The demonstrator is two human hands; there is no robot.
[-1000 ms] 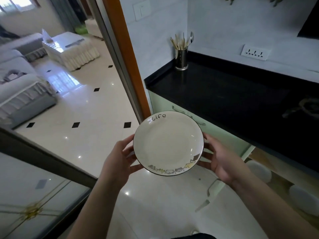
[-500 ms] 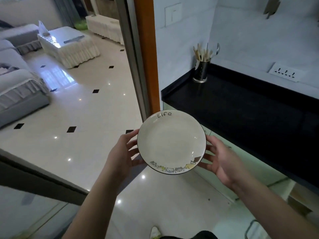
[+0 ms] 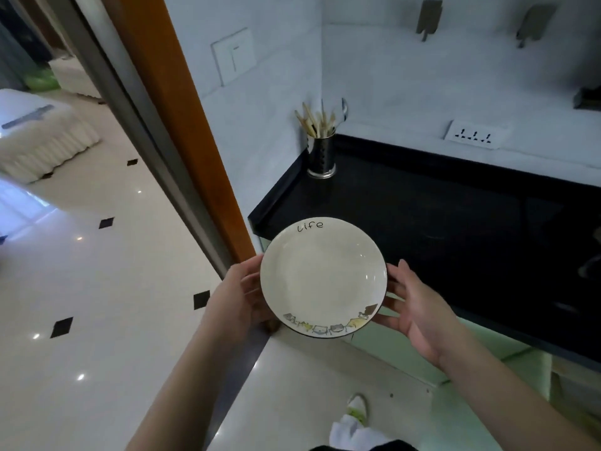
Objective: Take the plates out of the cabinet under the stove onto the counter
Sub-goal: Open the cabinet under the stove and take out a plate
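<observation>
At the corner of the glossy black stone counter (image 3: 439,216), one round white ceramic plate (image 3: 323,276) with the word "life" and a row of small cartoon cats on its rim is held in the air, its far edge overlapping the counter's near corner from this angle. Two hands carry it: the left hand (image 3: 239,296) cups the left rim, the right hand (image 3: 414,307) supports the right rim with fingers spread beneath. One perforated steel utensil holder (image 3: 321,156) of chopsticks stands in the back corner. Since a second ago the plate has come closer to the counter, grip unchanged. Pale green cabinet fronts (image 3: 406,356) run below; white floor tiles (image 3: 97,288) with black diamonds spread left.
</observation>
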